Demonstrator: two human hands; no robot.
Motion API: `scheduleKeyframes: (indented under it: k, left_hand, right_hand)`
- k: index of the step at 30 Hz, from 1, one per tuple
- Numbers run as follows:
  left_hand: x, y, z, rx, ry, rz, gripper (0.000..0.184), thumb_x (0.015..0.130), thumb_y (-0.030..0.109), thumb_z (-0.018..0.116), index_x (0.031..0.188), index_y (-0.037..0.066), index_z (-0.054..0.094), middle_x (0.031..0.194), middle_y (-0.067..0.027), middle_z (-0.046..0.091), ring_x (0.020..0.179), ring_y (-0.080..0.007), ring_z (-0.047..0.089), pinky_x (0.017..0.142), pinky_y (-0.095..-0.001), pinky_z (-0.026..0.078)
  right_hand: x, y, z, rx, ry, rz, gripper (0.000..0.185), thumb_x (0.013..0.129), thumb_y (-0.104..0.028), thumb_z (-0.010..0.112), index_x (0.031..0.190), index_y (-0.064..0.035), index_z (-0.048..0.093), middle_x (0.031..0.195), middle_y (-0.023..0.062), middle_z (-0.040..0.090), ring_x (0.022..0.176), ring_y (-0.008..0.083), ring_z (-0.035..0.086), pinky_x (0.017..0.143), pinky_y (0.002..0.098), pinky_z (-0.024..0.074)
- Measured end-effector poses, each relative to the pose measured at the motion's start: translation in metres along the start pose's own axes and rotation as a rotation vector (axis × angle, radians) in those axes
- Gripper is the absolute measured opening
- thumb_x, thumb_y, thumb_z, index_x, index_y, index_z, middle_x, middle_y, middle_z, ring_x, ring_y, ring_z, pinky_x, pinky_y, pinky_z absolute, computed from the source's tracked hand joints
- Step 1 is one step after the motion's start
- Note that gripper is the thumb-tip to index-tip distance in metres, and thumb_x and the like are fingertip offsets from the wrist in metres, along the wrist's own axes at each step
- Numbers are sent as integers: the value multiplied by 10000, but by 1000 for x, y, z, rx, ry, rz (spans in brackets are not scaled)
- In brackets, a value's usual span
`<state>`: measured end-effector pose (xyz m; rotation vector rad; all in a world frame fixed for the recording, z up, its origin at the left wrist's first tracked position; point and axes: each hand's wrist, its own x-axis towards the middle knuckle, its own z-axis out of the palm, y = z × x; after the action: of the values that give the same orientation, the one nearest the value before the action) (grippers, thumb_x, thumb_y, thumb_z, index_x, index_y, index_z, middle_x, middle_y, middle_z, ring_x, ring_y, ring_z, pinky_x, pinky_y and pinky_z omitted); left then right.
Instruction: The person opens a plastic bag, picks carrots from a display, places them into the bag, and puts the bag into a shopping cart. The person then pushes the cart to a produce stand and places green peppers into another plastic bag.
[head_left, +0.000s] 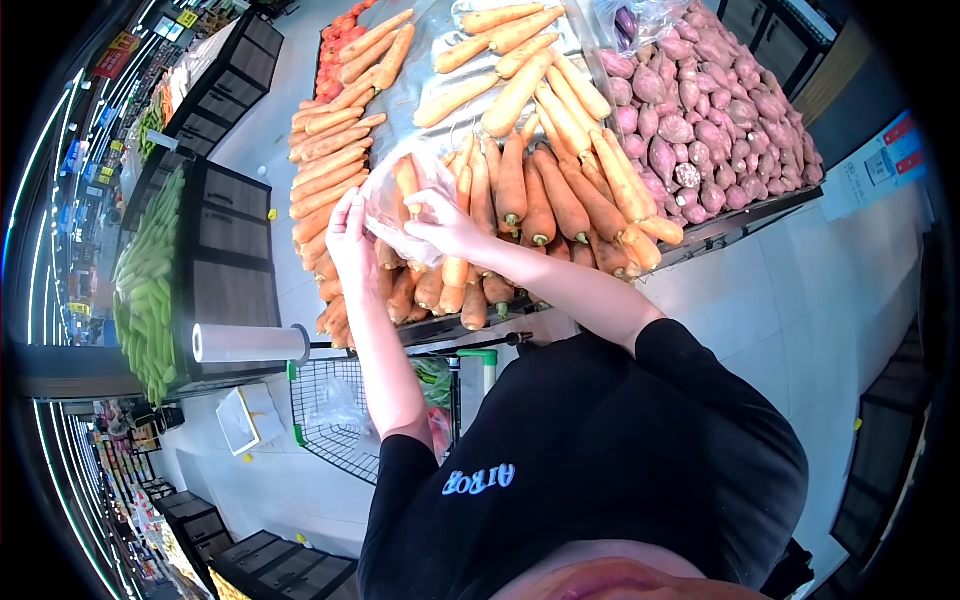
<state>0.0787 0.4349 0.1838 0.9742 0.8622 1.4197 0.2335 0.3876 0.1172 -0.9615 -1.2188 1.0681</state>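
Both arms stretch forward, left hand (347, 228) pinching a thin, crinkled clear bag (382, 208), right hand (447, 228) pinching the lower end of a smooth carrot (406, 178) inside it; around them, heaped carrots (540, 205), knobbly purple sweet potatoes (715, 130) rightward, a wire cart (318, 424) below.

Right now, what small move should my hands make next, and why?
Probably have your right hand settle the carrot fully into the plastic bag: the carrot shows against the clear plastic, its end by that hand, and your left hand holds the bag's edge.
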Motion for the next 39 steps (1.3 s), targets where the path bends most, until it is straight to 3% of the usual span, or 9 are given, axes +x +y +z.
scheduleKeyframes:
  k: [3, 8, 15, 21, 28, 32, 35, 38, 39]
  left_hand:
    - [-8, 1, 0, 14, 26, 6, 288, 964, 119, 659, 1230, 13, 628, 1112, -85, 696, 934, -146, 675, 781, -276, 560]
    - [-61, -1, -3, 164, 258, 88, 315, 979, 146, 641, 1265, 22, 595, 1089, -79, 687, 867, -150, 654, 759, -276, 534]
    - [-161, -54, -15, 250, 75, -1, 103, 979, 87, 627, 1070, 39, 636, 798, -4, 610, 695, -79, 554, 669, -216, 446]
    - [-183, -56, 4, 241, 9, -116, 110, 977, 91, 640, 1072, 37, 656, 788, 19, 636, 700, -50, 587, 676, -204, 481]
    - [-174, -53, 17, 269, -36, -26, 115, 977, 65, 636, 1082, 28, 664, 799, 33, 650, 697, -15, 573, 645, -170, 456]
    - [-175, -61, 19, 303, -52, -13, 113, 980, 54, 624, 1083, 26, 662, 726, 41, 628, 626, 1, 518, 583, -153, 393]
    - [-178, -61, 16, 288, -72, -133, 115, 974, 31, 613, 1081, 16, 653, 813, 24, 658, 744, -40, 606, 709, -194, 490]
    - [-174, -58, 18, 305, -118, -150, 112, 975, 26, 608, 1079, 12, 650, 820, 21, 661, 750, -45, 610, 715, -199, 498]
    - [-172, -59, 21, 310, -122, -99, 110, 985, 52, 614, 1084, 27, 655, 749, 31, 631, 613, -5, 498, 563, -165, 397]
  right_hand:
    - [-19, -8, -11, 86, 38, 11, 272, 849, -171, 737, 1053, -32, 623, 1235, 146, 560, 1114, 274, 594, 897, 385, 502]
    - [-59, -48, -77, -883, 148, -394, 250, 837, -159, 711, 1046, -50, 629, 1312, 185, 531, 1118, 366, 578, 943, 451, 465]
    - [-67, -8, -109, -1198, 72, -288, 765, 708, -221, 829, 1401, -154, 514, 1507, 337, 285, 1115, 473, 535, 1016, 498, 437]
    - [-56, -23, -131, -1037, 7, -152, 552, 855, -152, 707, 1370, -90, 517, 1421, 267, 463, 998, 338, 642, 843, 383, 548]
    - [-39, -38, -212, 35, 401, -54, 404, 953, -53, 633, 1337, -54, 507, 1201, 68, 591, 1012, 126, 602, 852, 246, 517]
    - [-44, -11, -254, -541, 414, -127, 461, 861, -84, 751, 1273, -35, 552, 1203, 93, 623, 1089, 179, 595, 961, 321, 488]
    - [-49, -27, -241, -822, 429, -121, 417, 813, -127, 790, 1179, -16, 622, 1187, 153, 638, 1102, 252, 615, 974, 350, 475]
    - [-48, -51, -225, -734, 493, -155, 389, 821, -126, 778, 1167, -24, 631, 1128, 150, 638, 1102, 266, 614, 967, 362, 476]
    - [-52, -71, -217, -780, 503, -162, 381, 827, -108, 762, 1173, -28, 623, 1108, 136, 629, 1087, 261, 612, 960, 363, 476]
